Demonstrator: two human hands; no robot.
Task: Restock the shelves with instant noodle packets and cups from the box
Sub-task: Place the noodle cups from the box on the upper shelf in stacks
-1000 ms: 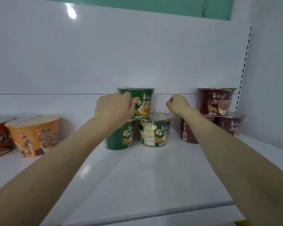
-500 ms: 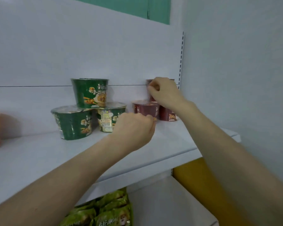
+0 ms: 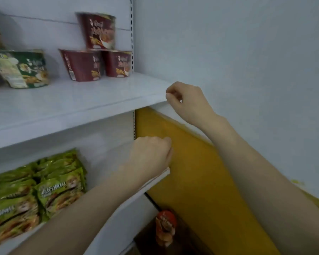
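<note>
Now off the pyramid-stacked maroon cups (image 3: pixel 99 34), left hand (image 3: pixel 151 155) and right hand (image 3: pixel 186 102), both curled, empty

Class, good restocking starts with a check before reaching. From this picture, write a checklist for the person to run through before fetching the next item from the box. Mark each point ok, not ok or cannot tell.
1. Left hand free: ok, fingers curled, nothing in it.
2. Right hand free: ok, fingers curled, nothing in it.
3. Maroon stack steady: ok, top maroon cup sits upright across left maroon cup and right maroon cup.
4. Room on upper shelf: ok, bare surface in front of the cups.
5. Green noodle packets tidy: ok, lying in overlapping piles.
6. Reach to the box: cannot tell; only a blurred red item shows below.
</note>
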